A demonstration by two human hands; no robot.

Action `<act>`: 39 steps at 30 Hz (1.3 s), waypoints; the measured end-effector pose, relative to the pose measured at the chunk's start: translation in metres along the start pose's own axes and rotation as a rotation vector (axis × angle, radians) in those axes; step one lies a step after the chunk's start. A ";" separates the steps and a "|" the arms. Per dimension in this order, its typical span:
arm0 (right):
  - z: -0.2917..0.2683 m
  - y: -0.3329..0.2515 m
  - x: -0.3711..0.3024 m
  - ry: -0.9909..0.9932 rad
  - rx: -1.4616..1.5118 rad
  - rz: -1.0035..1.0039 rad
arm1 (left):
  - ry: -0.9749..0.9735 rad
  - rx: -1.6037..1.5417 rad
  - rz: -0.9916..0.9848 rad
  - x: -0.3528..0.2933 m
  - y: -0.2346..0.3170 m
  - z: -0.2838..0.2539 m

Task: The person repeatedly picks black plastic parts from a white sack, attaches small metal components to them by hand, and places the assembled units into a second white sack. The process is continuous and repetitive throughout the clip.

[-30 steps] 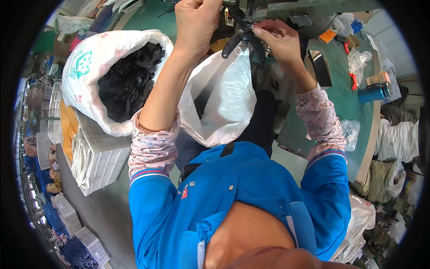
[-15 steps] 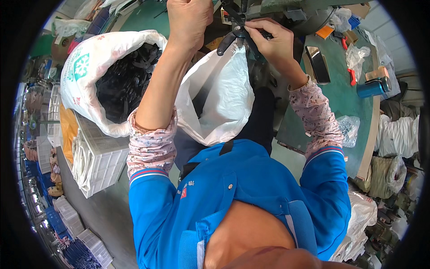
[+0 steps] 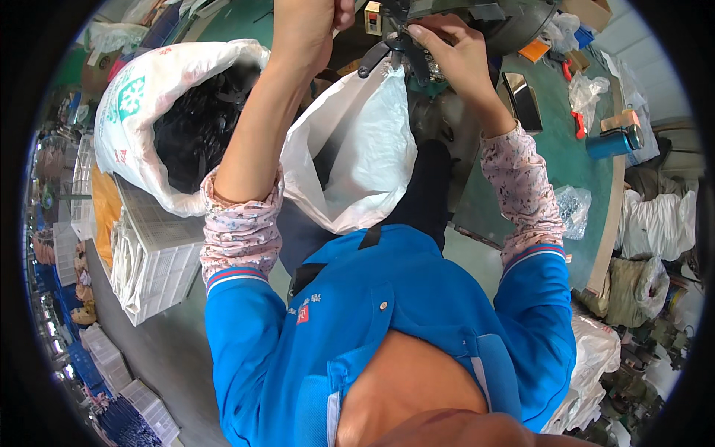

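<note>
My left hand (image 3: 309, 30) is at the top edge, fingers curled closed; the frame cuts it off, and whatever it may hold is hidden. My right hand (image 3: 456, 56) is closed at the machine, thumb and fingers pinched together beside a dark metal fixture (image 3: 397, 45) with black arms. What lies between those fingertips is too small and dark to make out. Below the fixture hangs an open white bag (image 3: 380, 149), its upper edge close under the metal. Left of my left forearm, a white sack (image 3: 123, 138) holds a heap of glossy black pieces (image 3: 197, 127).
A white plastic crate (image 3: 167, 261) stands under the sack. To the right, a green table (image 3: 536, 194) carries a phone-like black slab (image 3: 523, 100), a blue bottle (image 3: 614, 143), red-handled tools (image 3: 579, 125), an orange block (image 3: 533, 51) and clear plastic bags (image 3: 573, 208). A dark rounded machine part (image 3: 514, 26) overhangs my right hand.
The whole view has shifted slightly. My left hand has risen further past the top edge. My right hand has moved a little up at the fixture and stays pinched.
</note>
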State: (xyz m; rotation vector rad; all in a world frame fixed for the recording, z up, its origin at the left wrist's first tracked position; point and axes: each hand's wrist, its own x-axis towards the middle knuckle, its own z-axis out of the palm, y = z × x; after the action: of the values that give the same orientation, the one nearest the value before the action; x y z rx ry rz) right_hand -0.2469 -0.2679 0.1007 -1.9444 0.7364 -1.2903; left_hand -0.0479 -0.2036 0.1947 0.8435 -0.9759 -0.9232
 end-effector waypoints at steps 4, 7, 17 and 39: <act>0.005 -0.004 0.003 -0.094 0.185 0.182 | 0.030 0.240 0.044 -0.066 -0.037 -0.027; 0.011 -0.002 0.005 -0.123 0.387 0.257 | 0.144 0.268 -0.100 -0.112 -0.072 -0.067; 0.012 0.003 0.007 -0.008 0.290 0.227 | 0.383 1.331 -0.022 -0.192 -0.062 -0.227; -0.022 -0.017 -0.090 -0.017 0.455 0.613 | 0.015 2.077 -0.311 -0.161 -0.052 -0.288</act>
State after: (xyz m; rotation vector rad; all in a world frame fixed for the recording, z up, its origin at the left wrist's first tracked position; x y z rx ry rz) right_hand -0.2977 -0.1942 0.0715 -1.2293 0.8533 -0.9496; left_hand 0.1629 -0.0274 0.0049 2.7137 -1.6650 0.2615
